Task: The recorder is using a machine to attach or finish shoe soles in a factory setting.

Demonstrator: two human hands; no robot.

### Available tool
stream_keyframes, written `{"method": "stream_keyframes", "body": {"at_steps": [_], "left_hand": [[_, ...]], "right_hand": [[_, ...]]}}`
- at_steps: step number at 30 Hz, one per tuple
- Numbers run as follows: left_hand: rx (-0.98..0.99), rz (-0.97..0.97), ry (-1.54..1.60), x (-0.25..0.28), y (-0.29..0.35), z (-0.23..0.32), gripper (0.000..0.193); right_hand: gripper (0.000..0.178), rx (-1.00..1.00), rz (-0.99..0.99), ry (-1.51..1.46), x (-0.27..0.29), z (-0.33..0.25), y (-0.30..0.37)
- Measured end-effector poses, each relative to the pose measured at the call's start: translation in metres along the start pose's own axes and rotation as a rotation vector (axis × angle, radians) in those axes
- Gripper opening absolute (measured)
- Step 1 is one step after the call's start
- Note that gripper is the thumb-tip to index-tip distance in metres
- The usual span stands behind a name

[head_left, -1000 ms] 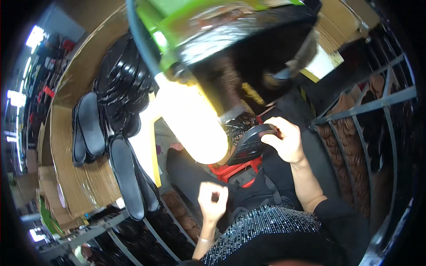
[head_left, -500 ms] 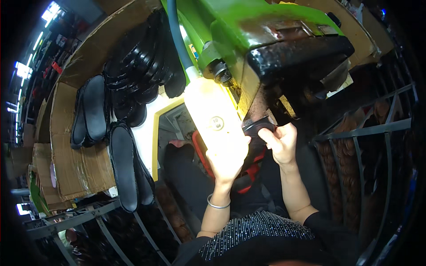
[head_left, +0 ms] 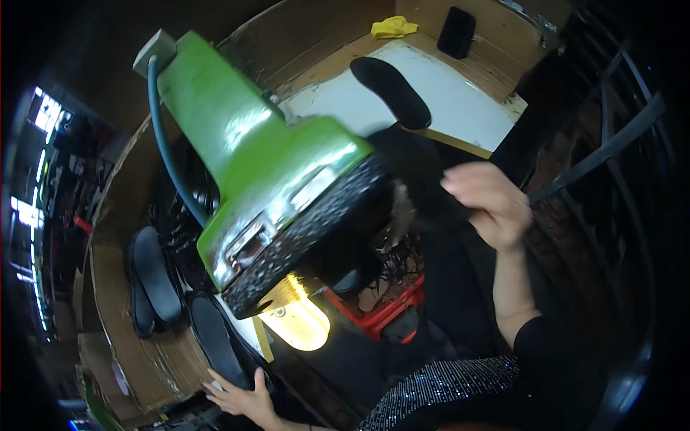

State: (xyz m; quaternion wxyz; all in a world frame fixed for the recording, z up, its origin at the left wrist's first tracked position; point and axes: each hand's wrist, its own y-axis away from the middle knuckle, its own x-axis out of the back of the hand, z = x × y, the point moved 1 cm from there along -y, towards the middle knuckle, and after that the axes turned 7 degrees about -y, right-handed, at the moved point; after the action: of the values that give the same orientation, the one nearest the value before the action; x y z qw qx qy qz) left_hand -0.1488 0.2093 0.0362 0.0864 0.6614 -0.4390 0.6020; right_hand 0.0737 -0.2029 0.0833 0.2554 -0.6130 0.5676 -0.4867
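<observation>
My right hand is raised right of the green machine head, its fingers curled on a dark, blurred black shoe. The shoe's outline merges with the dark background. At lower left my left hand is spread, beside a black shoe with a grey sole lying at the cardboard's edge. Whether the fingertips touch that shoe I cannot tell. A lit lamp shows below the machine's black, rough front edge.
More black shoes lean in the cardboard enclosure at left. Across the white table lie a black sole-shaped piece, a yellow cloth and a black block. A red basket holds dark scraps. Metal racks stand right.
The view has swung to the right. My right hand has moved the black shoe away from the machine's underside. My left hand has left the lamp area and reached out to the lower-left shoes.
</observation>
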Motion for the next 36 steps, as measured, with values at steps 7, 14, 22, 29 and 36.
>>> {"method": "stream_keyframes", "body": {"at_steps": [7, 14, 22, 29, 36], "left_hand": [[0.012, -0.176, 0.381, -0.060, 0.004, -0.056, 0.062], [-0.058, 0.255, 0.639, 0.039, 0.001, -0.029, 0.019], [-0.273, 0.399, 1.113, 0.083, 0.020, 0.102, 0.038], [-0.089, 0.033, 1.518, 0.038, 0.046, 0.188, 0.053], [0.118, -0.514, 2.010, 0.037, 0.073, 0.224, 0.038]], "right_hand": [[0.029, -0.170, -0.138, 0.159, -0.091, 0.196, 0.050], [0.042, -0.396, -0.058, 0.734, -0.046, 0.218, 0.041], [0.057, -0.410, -0.079, 0.679, -0.075, 0.206, 0.071], [0.073, -1.148, -0.839, -0.905, -0.075, 0.003, 0.147], [0.029, -1.337, -0.512, -0.821, -0.072, -0.041, 0.238]]}}
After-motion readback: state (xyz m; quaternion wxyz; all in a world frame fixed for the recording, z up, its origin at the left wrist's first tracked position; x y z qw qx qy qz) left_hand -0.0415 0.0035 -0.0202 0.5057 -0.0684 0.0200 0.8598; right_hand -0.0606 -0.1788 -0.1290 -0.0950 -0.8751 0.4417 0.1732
